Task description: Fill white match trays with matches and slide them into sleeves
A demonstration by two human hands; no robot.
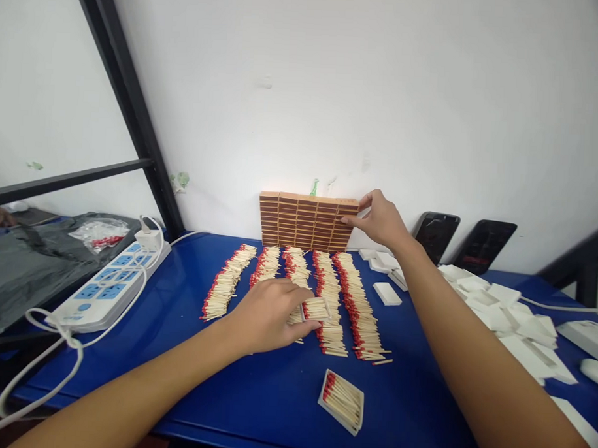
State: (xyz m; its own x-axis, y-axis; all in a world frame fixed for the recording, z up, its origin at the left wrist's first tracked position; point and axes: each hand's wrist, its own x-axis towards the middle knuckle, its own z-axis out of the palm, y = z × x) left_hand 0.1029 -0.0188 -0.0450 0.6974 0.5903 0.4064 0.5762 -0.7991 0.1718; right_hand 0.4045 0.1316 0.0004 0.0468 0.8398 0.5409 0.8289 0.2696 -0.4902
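My left hand [266, 314] rests on the rows of red-tipped matches [326, 297] laid out on the blue table [177, 331], fingers pinched on a small white tray of matches [316, 309]. My right hand [377, 219] reaches to the wall and pinches the top right matchbox [347, 203] of a stacked wall of brown matchboxes [303, 223]. Nearer to me, an open white tray filled with matches [342, 400] lies on the table.
A white and blue power strip [113, 286] with cables lies at left beside grey plastic sheeting [27, 267]. Several empty white box trays [502, 309] are piled at right. Two dark phones [436, 235] lean against the wall. A black metal frame [131, 113] rises at left.
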